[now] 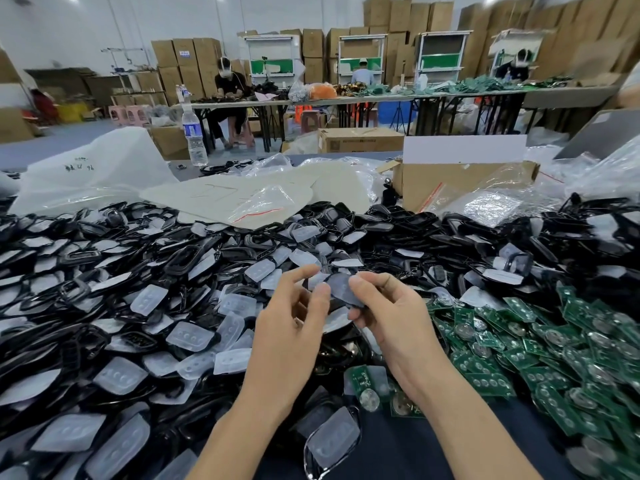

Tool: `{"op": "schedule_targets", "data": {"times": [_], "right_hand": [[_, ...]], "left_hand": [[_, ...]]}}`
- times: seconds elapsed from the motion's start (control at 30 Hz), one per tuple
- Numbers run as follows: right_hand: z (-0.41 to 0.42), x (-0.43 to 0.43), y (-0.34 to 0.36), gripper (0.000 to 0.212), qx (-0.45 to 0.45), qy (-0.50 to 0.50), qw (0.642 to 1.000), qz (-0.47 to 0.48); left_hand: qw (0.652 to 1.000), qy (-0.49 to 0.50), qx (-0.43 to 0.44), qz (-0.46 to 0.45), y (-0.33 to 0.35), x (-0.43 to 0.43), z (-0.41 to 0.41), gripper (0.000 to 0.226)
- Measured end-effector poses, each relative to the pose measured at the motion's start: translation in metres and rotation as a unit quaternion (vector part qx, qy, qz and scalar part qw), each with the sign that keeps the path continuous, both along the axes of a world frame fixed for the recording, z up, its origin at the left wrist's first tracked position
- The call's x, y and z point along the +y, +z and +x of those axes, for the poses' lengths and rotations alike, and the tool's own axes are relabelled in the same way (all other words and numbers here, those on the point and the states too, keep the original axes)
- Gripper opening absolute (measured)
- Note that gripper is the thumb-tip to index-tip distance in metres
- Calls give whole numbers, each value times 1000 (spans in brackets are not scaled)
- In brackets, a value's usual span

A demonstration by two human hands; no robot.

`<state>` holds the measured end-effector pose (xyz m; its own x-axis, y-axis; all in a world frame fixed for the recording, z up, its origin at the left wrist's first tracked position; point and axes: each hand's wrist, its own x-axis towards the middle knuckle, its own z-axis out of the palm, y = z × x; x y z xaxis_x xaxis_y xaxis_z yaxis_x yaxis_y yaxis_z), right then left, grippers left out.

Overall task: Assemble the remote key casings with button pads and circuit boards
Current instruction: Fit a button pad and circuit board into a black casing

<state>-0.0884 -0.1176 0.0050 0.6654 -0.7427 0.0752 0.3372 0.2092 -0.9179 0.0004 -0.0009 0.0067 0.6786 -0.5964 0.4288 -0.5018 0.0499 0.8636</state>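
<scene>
While left hand [291,327] and right hand [391,317] pinch one casing [341,289] | circuit boards [519,358] crowd right

Black key casings [183,261] and translucent whitish button pads [190,336] with three round bumps lie jumbled in a heap over the left and middle of the table [398,455]. Green circuit boards [540,344] with coin cells are piled toward its right edge. One pad-fitted casing [343,289] is tilted above the heap, pinched between the left hand [291,337] and right hand [391,317]; a second fitted casing [332,441] lies at the near edge.
</scene>
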Motion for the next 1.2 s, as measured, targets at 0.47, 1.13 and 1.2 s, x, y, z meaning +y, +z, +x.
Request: {"op": "schedule_targets", "data": {"times": [0.47, 1.13, 1.2], "right_hand": [[-8, 1, 2, 15, 10, 64, 995, -77], [-95, 3, 40, 20, 126, -151, 974, -113], [-93, 3, 39, 20, 133, -152, 972, -117]], "left_hand": [[995, -53, 80, -19, 8, 3, -9, 15], [952, -7, -88, 294, -3, 63, -100, 13], [939, 41, -144, 309, 4, 69, -88, 17]]}}
